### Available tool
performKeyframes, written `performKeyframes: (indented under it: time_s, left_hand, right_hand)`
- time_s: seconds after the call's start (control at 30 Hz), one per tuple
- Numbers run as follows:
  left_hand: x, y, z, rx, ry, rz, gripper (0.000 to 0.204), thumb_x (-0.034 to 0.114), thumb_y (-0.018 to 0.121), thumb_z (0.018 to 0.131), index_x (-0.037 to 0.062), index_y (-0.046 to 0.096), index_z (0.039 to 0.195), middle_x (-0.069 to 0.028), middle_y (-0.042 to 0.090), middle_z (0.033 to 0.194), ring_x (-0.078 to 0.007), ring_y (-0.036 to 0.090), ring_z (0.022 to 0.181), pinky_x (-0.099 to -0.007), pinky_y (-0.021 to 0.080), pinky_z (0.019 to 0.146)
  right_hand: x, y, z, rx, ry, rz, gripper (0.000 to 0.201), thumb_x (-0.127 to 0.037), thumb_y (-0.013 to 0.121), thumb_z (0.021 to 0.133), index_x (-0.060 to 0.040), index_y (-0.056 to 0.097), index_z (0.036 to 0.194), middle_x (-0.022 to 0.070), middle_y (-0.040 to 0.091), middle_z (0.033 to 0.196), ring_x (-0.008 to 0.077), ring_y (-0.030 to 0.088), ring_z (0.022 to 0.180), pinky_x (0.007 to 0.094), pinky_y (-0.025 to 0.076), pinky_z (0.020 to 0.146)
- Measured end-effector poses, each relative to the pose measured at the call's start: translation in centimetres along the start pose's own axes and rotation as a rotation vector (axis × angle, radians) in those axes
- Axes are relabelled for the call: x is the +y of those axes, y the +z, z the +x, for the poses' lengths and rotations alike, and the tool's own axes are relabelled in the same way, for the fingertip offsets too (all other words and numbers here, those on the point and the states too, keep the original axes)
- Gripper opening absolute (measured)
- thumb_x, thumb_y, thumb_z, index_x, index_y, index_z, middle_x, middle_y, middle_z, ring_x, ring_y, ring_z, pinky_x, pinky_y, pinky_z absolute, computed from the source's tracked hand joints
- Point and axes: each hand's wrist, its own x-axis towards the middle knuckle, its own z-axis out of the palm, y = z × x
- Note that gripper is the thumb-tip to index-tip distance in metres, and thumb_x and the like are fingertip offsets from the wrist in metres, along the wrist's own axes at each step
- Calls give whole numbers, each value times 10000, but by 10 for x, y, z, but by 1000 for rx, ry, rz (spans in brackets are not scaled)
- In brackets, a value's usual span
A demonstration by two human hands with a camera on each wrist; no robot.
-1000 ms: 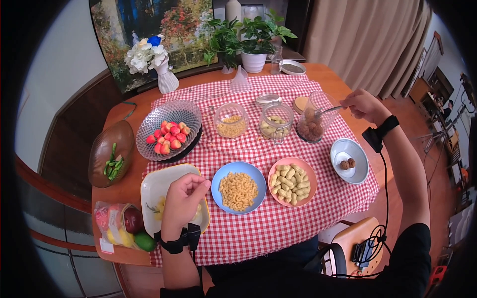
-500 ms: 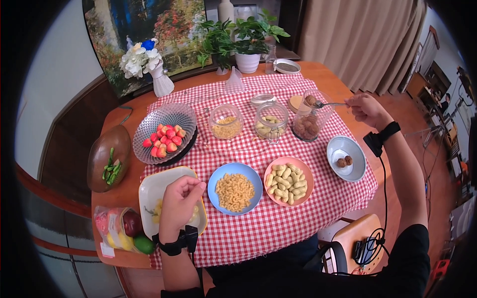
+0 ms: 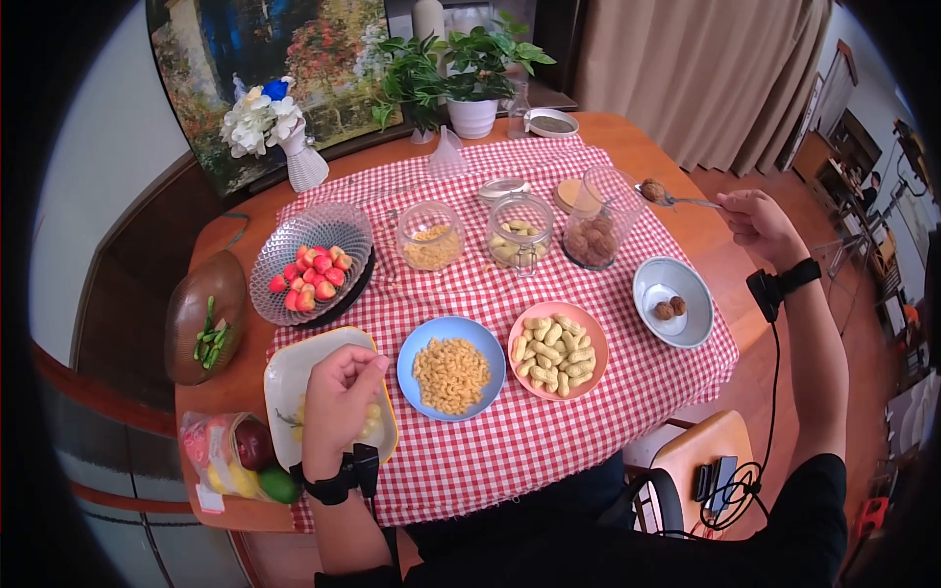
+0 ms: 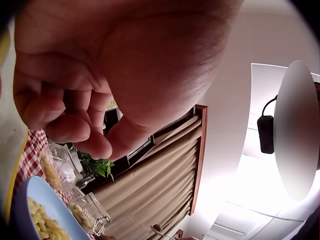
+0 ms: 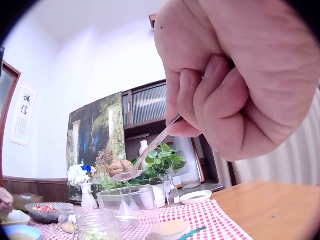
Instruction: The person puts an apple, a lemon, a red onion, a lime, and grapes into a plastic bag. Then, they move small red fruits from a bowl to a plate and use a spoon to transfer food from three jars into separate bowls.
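Observation:
My right hand [image 3: 763, 227] grips the handle of a metal spoon [image 5: 151, 150] with curled fingers. A brown walnut [image 3: 653, 190] sits on the spoon's bowl, just right of the tall glass jar [image 3: 610, 196] and above its rim in the right wrist view. More walnuts [image 3: 591, 241] lie inside that jar. Below the hand, the pale blue bowl [image 3: 691, 329] contains two walnuts [image 3: 670, 308]. My left hand [image 3: 338, 402] hovers over the white tray [image 3: 294, 363] of yellow-green grapes [image 3: 372, 419], its fingers loosely bent and holding nothing.
A blue plate of macaroni [image 3: 451, 377] and a pink plate of peanuts [image 3: 554, 355] stand in front. Behind are a macaroni jar [image 3: 429, 235], a peanut jar [image 3: 520, 231] and a glass bowl of red fruit [image 3: 314, 277]. Bagged fruit [image 3: 235, 459] lies at left.
The spoon has come up out of the tall jar with a walnut on it and moved right, past the rim. My left hand stays over the tray; the head view has shifted slightly.

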Motion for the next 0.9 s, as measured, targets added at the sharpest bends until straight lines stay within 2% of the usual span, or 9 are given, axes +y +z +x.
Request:
performKeyframes:
  time_s: [0.33, 0.4, 0.43, 0.47, 0.53, 0.57, 0.73, 0.8, 0.9]
  left_hand:
    - [2, 0, -1, 24, 1, -15, 105, 116, 699, 1003, 21, 679, 961, 44, 627, 740, -12, 537, 636, -185, 412, 587]
    - [2, 1, 0, 20, 3, -13, 106, 116, 698, 1004, 22, 678, 960, 44, 625, 739, -11, 537, 636, -184, 410, 585]
    - [2, 1, 0, 18, 4, -11, 107, 117, 698, 1004, 22, 678, 959, 45, 624, 737, -11, 536, 636, -183, 408, 583]
    - [2, 1, 0, 16, 6, -8, 107, 117, 698, 1004, 22, 678, 959, 45, 624, 737, -11, 536, 636, -183, 408, 583]
    - [1, 1, 0, 16, 11, -11, 109, 119, 697, 1006, 23, 675, 959, 44, 624, 739, -11, 536, 636, -184, 408, 580]
    - [1, 1, 0, 15, 11, -10, 109, 119, 697, 1006, 23, 675, 959, 44, 624, 739, -11, 536, 636, -184, 408, 580]
    - [3, 1, -2, 26, 14, -6, 109, 121, 697, 1007, 25, 672, 963, 46, 627, 744, -12, 540, 645, -186, 413, 582]
    - [3, 1, -1, 21, 12, -13, 108, 120, 697, 1007, 24, 673, 963, 45, 629, 747, -13, 542, 647, -185, 415, 584]
    - [1, 1, 0, 13, 9, -10, 105, 117, 699, 1005, 24, 674, 966, 44, 632, 753, -14, 544, 649, -185, 419, 588]
  right_hand:
    - [53, -33, -54, 94, 61, -97, 224, -162, 696, 986, -30, 637, 815, -103, 343, 579, 38, 269, 472, 261, 178, 452]
    - [59, -32, -58, 142, 26, -337, 235, -166, 719, 964, -15, 653, 796, -93, 363, 575, 39, 268, 476, 268, 177, 457]
    - [58, -31, -59, 172, 18, -432, 246, -154, 736, 930, 32, 687, 778, -52, 458, 577, 65, 370, 491, 285, 270, 464]
    - [58, -32, -59, 174, 18, -429, 246, -154, 736, 930, 32, 687, 778, -52, 458, 577, 65, 370, 491, 285, 270, 464]
    - [53, -30, -57, 201, -340, -871, 233, -135, 749, 897, 68, 709, 790, 1, 554, 602, 99, 483, 540, 305, 382, 514]
    - [43, -29, -61, 225, -299, -921, 228, -132, 759, 875, 80, 718, 799, 41, 610, 632, 118, 549, 593, 319, 445, 572]
    - [13, -28, -51, 229, -439, -985, 237, -149, 766, 885, 72, 712, 817, 33, 585, 610, 88, 529, 595, 310, 437, 569]
    - [-5, -12, -49, 305, -575, -815, 265, -176, 755, 911, 67, 699, 823, 22, 536, 599, 78, 496, 601, 308, 416, 564]
    - [-31, 13, -35, 315, -535, -900, 316, -211, 731, 940, 72, 674, 812, 8, 480, 609, 76, 455, 610, 316, 388, 555]
